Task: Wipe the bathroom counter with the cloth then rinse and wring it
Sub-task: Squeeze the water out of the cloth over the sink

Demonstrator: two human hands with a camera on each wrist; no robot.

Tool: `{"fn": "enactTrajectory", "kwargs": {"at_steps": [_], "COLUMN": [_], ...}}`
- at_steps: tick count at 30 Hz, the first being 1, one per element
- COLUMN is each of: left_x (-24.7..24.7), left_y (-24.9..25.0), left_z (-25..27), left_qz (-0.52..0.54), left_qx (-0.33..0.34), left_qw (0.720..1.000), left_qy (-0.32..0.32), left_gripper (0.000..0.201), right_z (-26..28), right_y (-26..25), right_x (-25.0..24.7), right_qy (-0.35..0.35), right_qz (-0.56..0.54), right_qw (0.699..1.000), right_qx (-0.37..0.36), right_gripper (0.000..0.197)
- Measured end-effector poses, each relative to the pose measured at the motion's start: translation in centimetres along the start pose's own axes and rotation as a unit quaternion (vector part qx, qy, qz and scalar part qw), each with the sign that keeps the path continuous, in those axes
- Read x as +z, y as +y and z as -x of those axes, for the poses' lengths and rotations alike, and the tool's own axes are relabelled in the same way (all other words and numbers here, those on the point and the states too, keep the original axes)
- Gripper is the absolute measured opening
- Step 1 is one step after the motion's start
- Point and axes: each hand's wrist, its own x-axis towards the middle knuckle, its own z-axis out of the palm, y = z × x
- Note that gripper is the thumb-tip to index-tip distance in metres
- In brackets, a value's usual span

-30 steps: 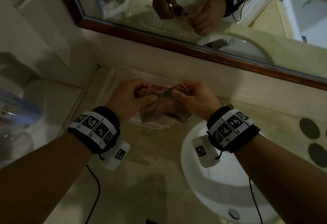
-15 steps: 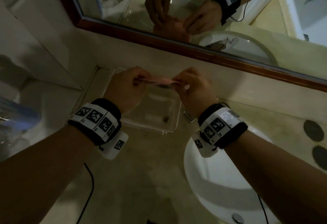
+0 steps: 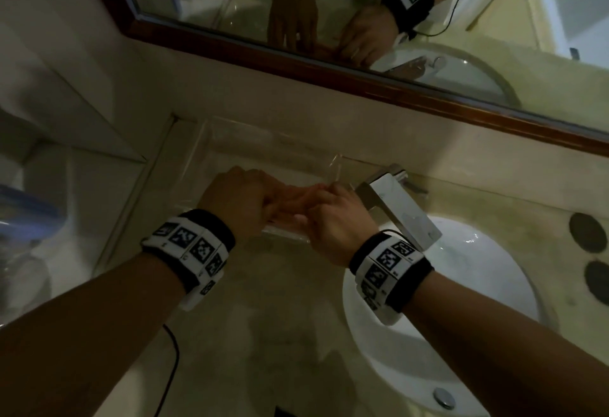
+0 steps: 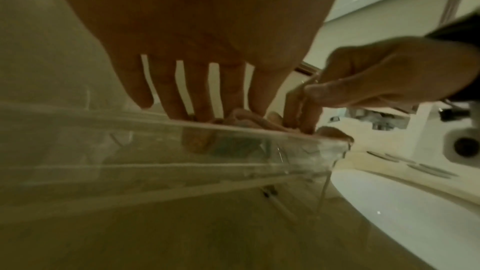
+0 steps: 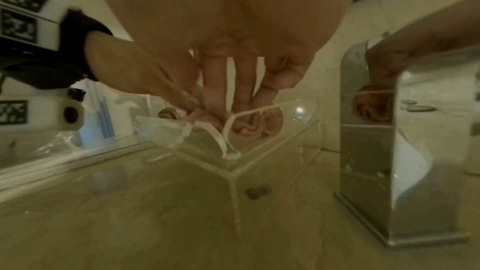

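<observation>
A crumpled pink cloth [image 3: 293, 202] lies bunched in the near right corner of a clear acrylic tray [image 3: 230, 140] on the beige stone counter [image 3: 263, 317]. Both hands reach down into that corner. My left hand [image 3: 263, 202] pinches the cloth [image 4: 241, 115] between thumb and downward-pointing fingers. My right hand [image 3: 313, 209] grips its other end, fingertips down inside the tray wall [image 5: 285, 130]. The folds of the cloth [image 5: 249, 128] show through the acrylic. My palms hide most of it.
A square chrome faucet [image 3: 395, 205] stands just right of the tray, over the white basin [image 3: 461, 301] with its drain [image 3: 444, 397]. Dark round discs [image 3: 586, 232] lie at far right. The wood-framed mirror [image 3: 329, 4] runs behind. A small dark speck [image 5: 257, 191] sits under the tray.
Both hands carried the cloth from above the counter, stretched it out, then lowered it forward into the tray's right corner. The view shifted so the faucet now shows.
</observation>
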Motion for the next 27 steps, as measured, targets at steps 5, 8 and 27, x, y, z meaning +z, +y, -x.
{"fn": "enactTrajectory", "kwargs": {"at_steps": [5,8,27], "left_x": [1.0,1.2,1.3], "left_y": [0.6,0.5,-0.1], "left_z": [-0.2,-0.2,-0.5], "left_qz": [0.008,0.058,0.128], "left_qx": [0.086,0.090,-0.003], "left_qw": [0.994,0.994,0.990], "left_qy": [0.063,0.037,0.058], "left_gripper": [0.041,0.041,0.028], "right_z": [-1.0,-1.1,-2.2], "right_y": [-0.9,-0.7,0.0], "right_x": [0.5,0.9,1.4], "right_qy": [0.044,0.008,0.016], "right_qz": [0.040,0.054,0.132], "right_qw": [0.998,0.998,0.990], "right_qx": [-0.008,0.000,0.051], "right_gripper": [0.026,0.031,0.034]}}
